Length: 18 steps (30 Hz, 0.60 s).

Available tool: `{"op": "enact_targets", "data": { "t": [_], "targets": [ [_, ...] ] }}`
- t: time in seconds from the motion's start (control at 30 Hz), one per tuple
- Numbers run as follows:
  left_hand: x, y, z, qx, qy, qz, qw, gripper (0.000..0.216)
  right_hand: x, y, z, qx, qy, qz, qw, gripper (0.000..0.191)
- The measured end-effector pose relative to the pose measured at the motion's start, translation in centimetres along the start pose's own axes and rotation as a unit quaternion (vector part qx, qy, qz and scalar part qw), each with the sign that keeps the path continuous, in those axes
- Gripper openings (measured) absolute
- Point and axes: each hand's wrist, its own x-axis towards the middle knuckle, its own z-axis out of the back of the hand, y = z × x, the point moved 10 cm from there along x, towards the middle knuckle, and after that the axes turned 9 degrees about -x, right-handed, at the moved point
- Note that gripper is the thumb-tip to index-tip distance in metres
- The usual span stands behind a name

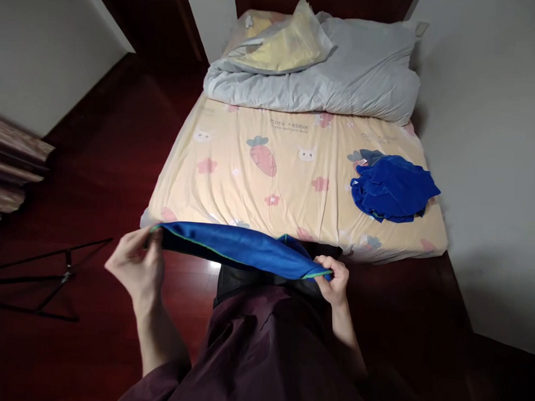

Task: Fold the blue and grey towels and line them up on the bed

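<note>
A blue garment with green stitching along its edge (243, 244) stretches between my two hands, in front of my body and by the near edge of the bed. My left hand (141, 260) pinches its left end. At the other end, my right hand (334, 279) is closed on a corner where the green seam shows. The rest of the cloth hangs away from me, so its full shape is hidden. A heap of blue clothing (394, 188) lies on the right side of the bed, apart from my hands.
The bed (232, 193) has a cream sheet with carrot and rabbit prints. A folded grey quilt (366, 75) and a yellow pillow (287, 47) lie at its head. A black metal stand (64, 277) is on the dark red floor at left, near a curtain (12, 166).
</note>
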Motion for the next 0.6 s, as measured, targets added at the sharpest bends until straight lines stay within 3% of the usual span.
{"op": "enact_targets", "data": {
  "t": [0.07,0.13,0.2,0.27,0.37,0.47,0.6],
  "targets": [
    [-1.6,-2.1,-2.3,0.009,0.112,-0.05,0.992,0.018,-0.3,2.8,-1.3,-0.036,0.015,0.052,0.998,0.042],
    [-5.1,-5.5,-5.8,-0.041,0.27,-0.104,0.956,0.025,-0.8,5.3,-3.5,-0.073,0.054,0.107,0.99,0.041],
    [-10.4,-9.2,-9.2,-0.137,0.448,-0.13,0.874,0.037,-1.3,6.8,-5.7,-0.105,0.089,0.14,0.981,0.039],
    [-14.5,-11.9,-10.9,-0.213,0.535,-0.123,0.808,0.039,-1.7,7.4,-7.3,-0.127,0.105,0.151,0.975,0.037],
    [-16.0,-12.8,-11.6,-0.26,0.508,-0.105,0.814,0.027,-1.8,7.5,-7.9,-0.134,0.101,0.153,0.974,0.037],
    [-15.0,-11.3,-11.4,-0.228,0.469,-0.127,0.844,0.029,-1.6,7.2,-7.3,-0.135,0.119,0.142,0.973,0.037],
    [-11.2,-7.9,-10.4,-0.117,0.358,-0.166,0.911,0.033,-2.1,5.5,-7.6,-0.127,0.241,0.08,0.959,0.033]
  ]
}}
